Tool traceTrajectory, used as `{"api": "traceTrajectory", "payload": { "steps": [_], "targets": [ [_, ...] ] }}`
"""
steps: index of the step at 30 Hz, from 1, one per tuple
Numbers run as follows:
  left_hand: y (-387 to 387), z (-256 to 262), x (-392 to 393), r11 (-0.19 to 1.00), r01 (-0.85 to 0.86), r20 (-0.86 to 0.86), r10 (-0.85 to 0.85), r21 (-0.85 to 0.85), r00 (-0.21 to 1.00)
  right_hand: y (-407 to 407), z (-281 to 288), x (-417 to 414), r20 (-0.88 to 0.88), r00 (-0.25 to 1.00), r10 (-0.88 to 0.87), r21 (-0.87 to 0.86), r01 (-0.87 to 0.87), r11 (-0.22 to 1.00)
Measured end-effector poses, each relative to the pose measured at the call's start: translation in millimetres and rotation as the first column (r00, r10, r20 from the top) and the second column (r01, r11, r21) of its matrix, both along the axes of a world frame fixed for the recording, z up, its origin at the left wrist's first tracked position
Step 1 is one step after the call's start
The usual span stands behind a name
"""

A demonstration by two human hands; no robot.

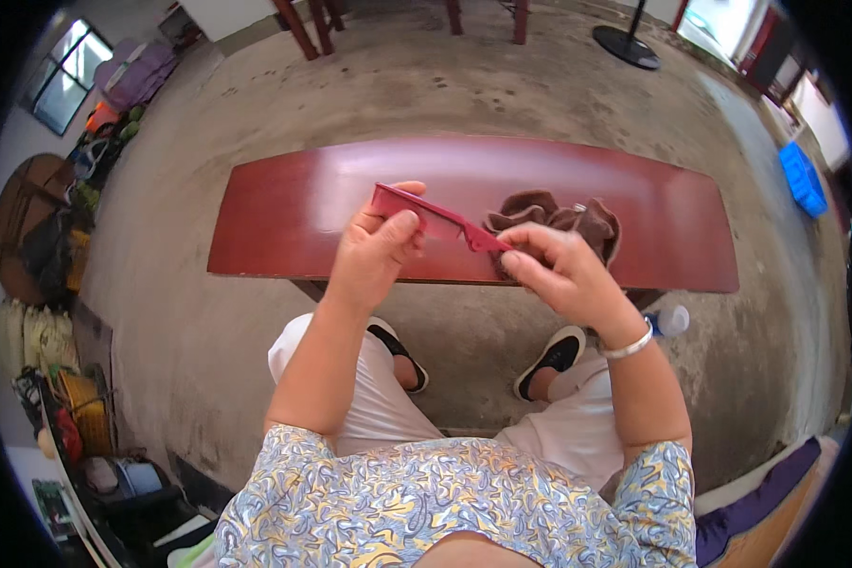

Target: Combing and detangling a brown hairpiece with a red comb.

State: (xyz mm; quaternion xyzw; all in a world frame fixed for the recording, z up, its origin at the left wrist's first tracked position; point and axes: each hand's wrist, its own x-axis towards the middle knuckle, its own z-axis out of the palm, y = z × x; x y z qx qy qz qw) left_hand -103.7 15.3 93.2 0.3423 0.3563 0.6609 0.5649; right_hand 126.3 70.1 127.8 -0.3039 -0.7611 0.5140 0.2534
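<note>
Both of my hands hold a dark pink comb (440,214) above a low, glossy red wooden bench (284,213). At its toothed end, my left hand (383,238) pinches the comb between thumb and fingers. My right hand (557,270) grips the tip of the handle. The comb slants down from left to right. Just behind my right hand, a crumpled brown cloth (539,209) lies on the bench, partly hidden by that hand.
A white and blue bottle (671,321) is on the concrete floor by the bench's right end. A blue plastic crate (802,179) stands far right. The round black base (626,47) of a stand is beyond the bench. Baskets and bags (82,401) line the left wall.
</note>
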Motion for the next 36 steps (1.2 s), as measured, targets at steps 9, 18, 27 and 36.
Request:
{"api": "traceTrajectory", "payload": {
  "steps": [9, 18, 27, 36],
  "targets": [
    [-27, 1, -10, 0.997, 0.066, -0.013, -0.066, 0.04, 0.998, -19, -16, -17, -0.193, 0.968, 0.158, -0.478, -0.233, 0.847],
    [-24, 4, -17, 0.996, -0.085, 0.024, 0.085, 0.021, 0.996, -19, -20, -23, -0.451, 0.893, -0.014, -0.779, -0.386, 0.495],
    [-6, -11, -20, 0.983, -0.183, 0.038, 0.185, -0.032, 0.982, -9, -26, -13, -0.422, 0.896, -0.14, -0.602, -0.161, 0.782],
    [-7, -7, -7, 0.991, 0.038, -0.114, -0.053, -0.131, 0.992, 8, -30, 0, -0.562, 0.7, -0.441, -0.67, -0.071, 0.739]
  ]
}}
